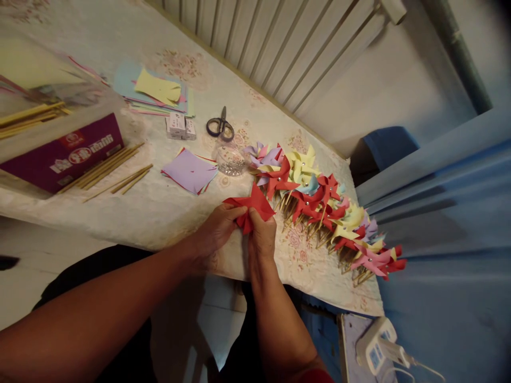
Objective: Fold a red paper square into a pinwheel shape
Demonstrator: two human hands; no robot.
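Observation:
Both my hands hold a red paper square (pixel 252 207), partly folded, just above the table's near edge. My left hand (pixel 217 229) pinches its left side, and my right hand (pixel 261 236) grips its lower middle with closed fingers. Right beside it lies a long heap of finished paper pinwheels (pixel 323 205) in red, yellow, pink, purple and blue, on wooden sticks. A small stack of cut paper squares (pixel 189 171) with a purple one on top lies to the left, next to a clear dish of pins (pixel 230 161).
Loose wooden sticks (pixel 114 173) lie by a purple cardboard box (pixel 64 154). Scissors (pixel 220 126), small white boxes (pixel 180 126) and a pile of coloured sheets (pixel 157 93) sit further back. A radiator (pixel 287 42) runs behind the table. A white power strip (pixel 377 348) lies at the lower right.

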